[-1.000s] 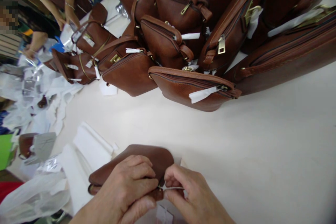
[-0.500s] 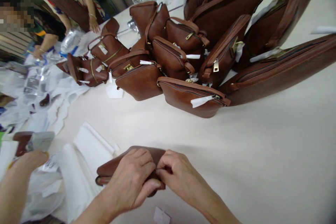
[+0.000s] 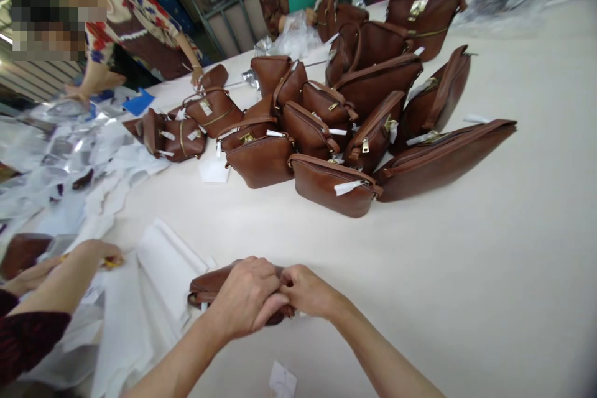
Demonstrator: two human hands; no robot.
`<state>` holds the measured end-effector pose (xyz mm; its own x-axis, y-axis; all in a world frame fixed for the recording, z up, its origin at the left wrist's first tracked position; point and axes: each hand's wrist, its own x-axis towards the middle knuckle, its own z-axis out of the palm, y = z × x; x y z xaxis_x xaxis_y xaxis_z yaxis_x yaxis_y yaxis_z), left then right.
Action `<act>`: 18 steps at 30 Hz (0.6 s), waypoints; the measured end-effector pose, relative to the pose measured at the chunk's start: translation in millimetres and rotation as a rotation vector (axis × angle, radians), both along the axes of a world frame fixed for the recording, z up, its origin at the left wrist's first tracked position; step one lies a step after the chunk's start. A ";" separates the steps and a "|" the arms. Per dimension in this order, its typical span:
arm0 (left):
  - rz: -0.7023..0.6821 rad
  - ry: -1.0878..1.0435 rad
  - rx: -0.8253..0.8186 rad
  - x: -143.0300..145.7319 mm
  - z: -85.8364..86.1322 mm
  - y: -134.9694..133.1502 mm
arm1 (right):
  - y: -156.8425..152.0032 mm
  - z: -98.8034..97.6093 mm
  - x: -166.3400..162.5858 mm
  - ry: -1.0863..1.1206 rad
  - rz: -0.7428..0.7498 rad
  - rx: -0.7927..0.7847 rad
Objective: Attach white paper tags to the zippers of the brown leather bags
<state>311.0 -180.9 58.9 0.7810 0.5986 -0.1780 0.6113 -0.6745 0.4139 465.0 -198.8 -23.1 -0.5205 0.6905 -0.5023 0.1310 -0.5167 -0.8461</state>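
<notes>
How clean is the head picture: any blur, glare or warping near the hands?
Head view: left hand, right hand and the small brown bag are sharp; the far right corner is smeared; the table bows from the wide lens; light is soft, shadows faint; clear plastic at left glints.

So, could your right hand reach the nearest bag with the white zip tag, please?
Probably yes: only table lies between the right hand and that bag, though the hand is busy holding the pouch.

Left hand [image 3: 247, 298] and right hand [image 3: 308, 291] grip small brown pouch [image 3: 209, 286] on table [image 3: 466, 273]
</notes>
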 end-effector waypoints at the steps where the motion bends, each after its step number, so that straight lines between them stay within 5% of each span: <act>1: 0.060 -0.040 -0.035 -0.1 3.0 -0.8 | -2.6 1.1 1.8 -0.004 -0.051 0.013; 7: 0.475 -0.073 -0.267 18.9 25.5 -4.3 | -19.7 18.4 25.1 0.120 -0.445 0.033; 13: 0.717 -0.301 -0.734 46.2 13.4 -20.9 | -34.7 24.7 30.7 0.210 -0.601 0.061; 18: 0.705 -0.307 -0.713 47.9 10.0 -26.1 | -47.2 29.2 31.2 0.463 -0.780 -0.051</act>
<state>358.9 -207.0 68.8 0.3670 0.7702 -0.5216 0.5724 0.2550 0.7793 496.2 -246.0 6.1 -0.0722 0.9143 -0.3985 -0.6190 -0.3544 -0.7009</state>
